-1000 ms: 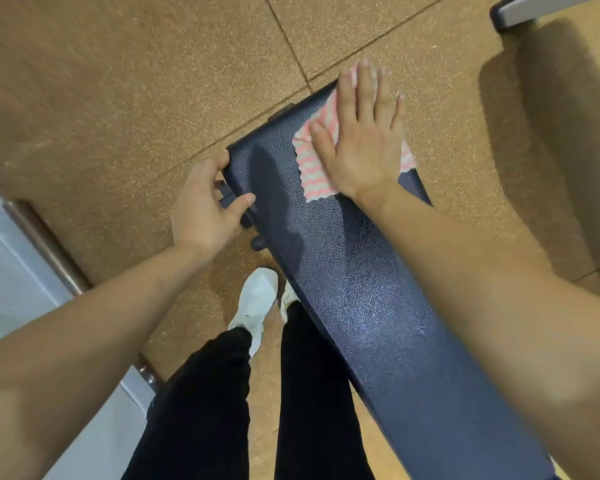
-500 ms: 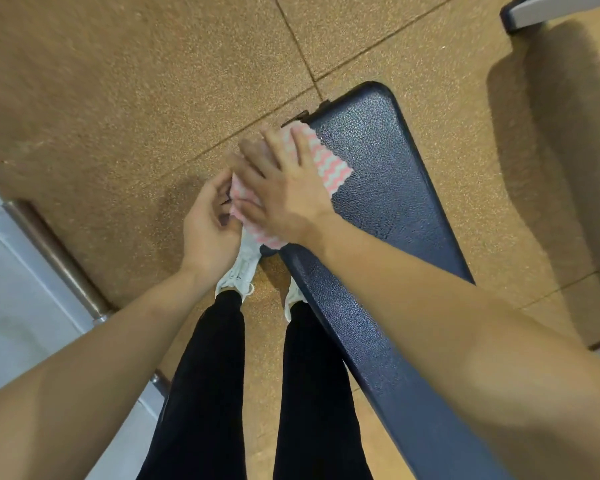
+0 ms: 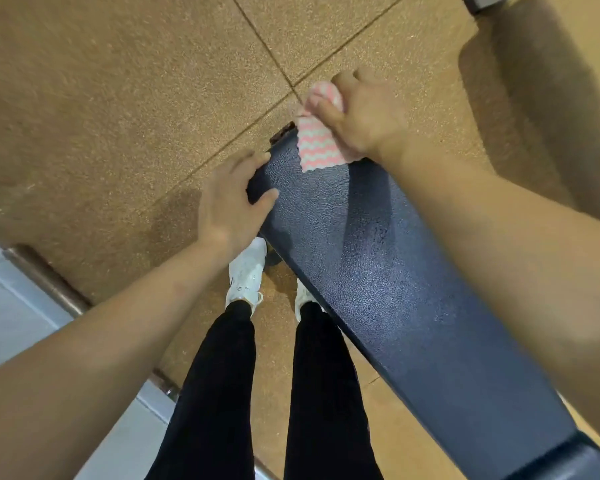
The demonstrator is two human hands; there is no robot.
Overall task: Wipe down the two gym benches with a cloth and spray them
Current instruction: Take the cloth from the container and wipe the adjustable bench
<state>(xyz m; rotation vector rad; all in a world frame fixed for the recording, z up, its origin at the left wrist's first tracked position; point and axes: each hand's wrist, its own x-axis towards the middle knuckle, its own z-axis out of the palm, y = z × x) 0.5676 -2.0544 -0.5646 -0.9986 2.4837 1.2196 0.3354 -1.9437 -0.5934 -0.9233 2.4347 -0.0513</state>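
Bench: a dark navy, pebble-textured padded bench [image 3: 378, 271] is running diagonally from the lower right up towards the middle of the view. Its far end is lying by a seam in the floor, and a second pad section [image 3: 568, 459] is sitting against it at the lower right corner.
Cloth: a pink-and-white zigzag-striped cloth [image 3: 316, 147] is lying on the far end of the bench. Its lower edge is spreading flat on the pad while its upper part is bunching up inside the right hand.
Right hand: the right hand [image 3: 364, 116] is bearing down at the far end of the bench, its fingers [image 3: 323, 107] curling round the cloth and holding it, with the forearm crossing over the pad.
Left hand: the left hand [image 3: 229, 202] is gripping the left corner of that same far end. The thumb is lying on top of the pad and the other fingers are wrapping over the edge, near the cloth but not touching it.
Legs: black trousers [image 3: 215, 375] and white trainers [image 3: 246, 271] are standing just beside the bench's left edge, the right shoe partly hiding under the pad.
Floor: brown speckled rubber tiles [image 3: 118, 98] with dark seams are lying under everything. A metal threshold strip [image 3: 45, 278] is separating them from pale grey tiling [image 3: 7, 323] at the left.
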